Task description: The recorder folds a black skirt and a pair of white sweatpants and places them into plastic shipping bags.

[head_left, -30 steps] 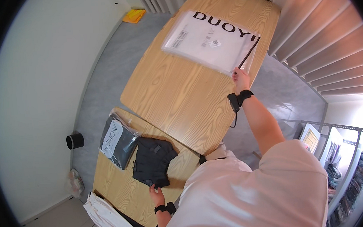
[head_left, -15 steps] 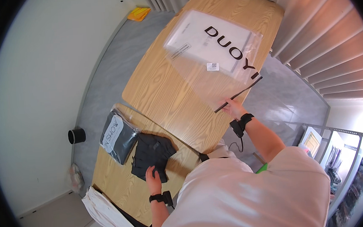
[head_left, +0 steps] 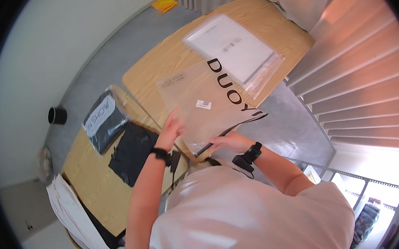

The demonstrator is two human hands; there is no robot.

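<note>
A clear plastic zip bag with large black lettering and a small white label lies slanted over the table. My right hand is closed on its dark zip edge, at the end closest to me. Beside the bag's left edge is my left hand, slightly blurred, fingers stretched and apart; whether it touches the plastic I cannot tell. To the left of that hand a folded black garment rests on the lower table. Next to it is a dark garment in a clear package with a pale label.
A pile of flat white-and-clear bags lies farther back on the wooden table. White cloth drapes over a chair at lower left. Pleated curtains border the right, and a metal rack stands at lower right.
My right hand has drawn the zip bag toward me and left, partly off the pile. My left hand has left the black garment and moved right to the bag. The whole view has shifted.
</note>
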